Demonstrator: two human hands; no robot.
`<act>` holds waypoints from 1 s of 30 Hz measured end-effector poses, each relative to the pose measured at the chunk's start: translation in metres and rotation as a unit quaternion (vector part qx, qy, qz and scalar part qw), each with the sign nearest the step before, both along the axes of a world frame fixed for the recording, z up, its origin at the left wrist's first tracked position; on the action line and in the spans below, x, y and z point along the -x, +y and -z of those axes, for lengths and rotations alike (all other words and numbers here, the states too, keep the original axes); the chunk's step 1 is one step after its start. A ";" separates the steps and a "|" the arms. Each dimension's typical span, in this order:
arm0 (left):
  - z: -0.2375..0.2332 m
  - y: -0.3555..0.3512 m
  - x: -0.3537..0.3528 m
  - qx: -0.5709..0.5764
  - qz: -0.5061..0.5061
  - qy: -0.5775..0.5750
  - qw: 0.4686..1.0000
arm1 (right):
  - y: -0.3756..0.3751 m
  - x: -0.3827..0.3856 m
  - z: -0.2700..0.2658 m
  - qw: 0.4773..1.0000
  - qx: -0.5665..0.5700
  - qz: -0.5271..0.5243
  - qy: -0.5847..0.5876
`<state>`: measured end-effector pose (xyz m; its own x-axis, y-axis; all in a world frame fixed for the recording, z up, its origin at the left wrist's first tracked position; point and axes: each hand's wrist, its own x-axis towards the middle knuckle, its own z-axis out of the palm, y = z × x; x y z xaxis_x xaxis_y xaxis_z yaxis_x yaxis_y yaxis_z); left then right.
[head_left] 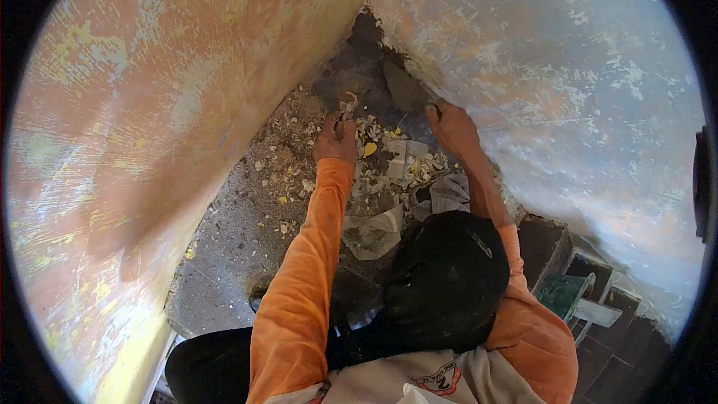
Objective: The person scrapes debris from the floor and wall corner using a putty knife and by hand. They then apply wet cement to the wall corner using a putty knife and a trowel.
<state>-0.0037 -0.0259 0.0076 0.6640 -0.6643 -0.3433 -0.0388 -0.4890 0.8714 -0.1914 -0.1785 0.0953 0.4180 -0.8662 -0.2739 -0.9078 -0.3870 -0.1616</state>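
Note:
My left hand [336,137] is closed at the middle of the floor corner, with a small pale and reddish scrap [348,102] at its fingertips; what exactly it grips is too small to tell. To the right, my right hand [453,129] is closed around the handle end of a flat, dark triangular trowel [406,88]. The trowel's blade lies near the base of the right wall, pointing up and left into the corner. Loose paint chips and debris [288,146] cover the floor below and between my hands, with a torn pale sheet [404,158] among them.
Patchy, scraped walls rise on the left [172,82] and right [538,82], meeting at the top. A grey cloth [450,193] and a pale scrap [372,233] lie near my knee. At the lower right are a dark step [544,243] and a green object with a metal frame [561,293].

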 end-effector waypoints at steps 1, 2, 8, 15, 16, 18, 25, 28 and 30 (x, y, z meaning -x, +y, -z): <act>0.000 0.000 0.001 0.000 0.001 -0.004 1.000 | 0.000 0.004 0.006 1.000 0.000 -0.002 0.001; -0.001 0.001 0.002 -0.001 0.003 -0.007 1.000 | 0.002 0.009 0.013 1.000 0.005 -0.010 -0.016; 0.007 0.003 0.006 0.062 -0.019 -0.016 0.998 | -0.014 -0.004 0.033 0.998 0.032 -0.031 -0.053; -0.001 0.001 0.001 0.023 -0.007 -0.024 0.999 | -0.031 -0.024 0.026 0.999 0.000 -0.025 -0.048; -0.002 0.000 0.001 0.018 -0.014 -0.020 1.000 | -0.031 -0.023 0.026 0.999 0.000 -0.025 -0.048; 0.001 -0.001 0.002 0.013 -0.019 -0.015 1.000 | -0.029 -0.017 0.026 0.998 -0.019 -0.032 -0.042; -0.003 -0.001 0.003 0.005 -0.014 -0.031 0.999 | -0.038 -0.021 0.038 0.998 0.003 -0.045 -0.047; -0.001 -0.001 0.003 0.018 -0.034 -0.001 0.999 | -0.039 -0.027 0.039 0.996 0.016 -0.058 -0.060; 0.001 0.001 0.001 0.039 -0.045 0.013 0.998 | -0.037 -0.022 0.034 0.999 -0.008 -0.025 -0.033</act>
<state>-0.0047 -0.0253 0.0066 0.7136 -0.6281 -0.3101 0.0246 -0.4200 0.9072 -0.1691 -0.2152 0.0611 0.4776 -0.8398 -0.2580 -0.8749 -0.4280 -0.2265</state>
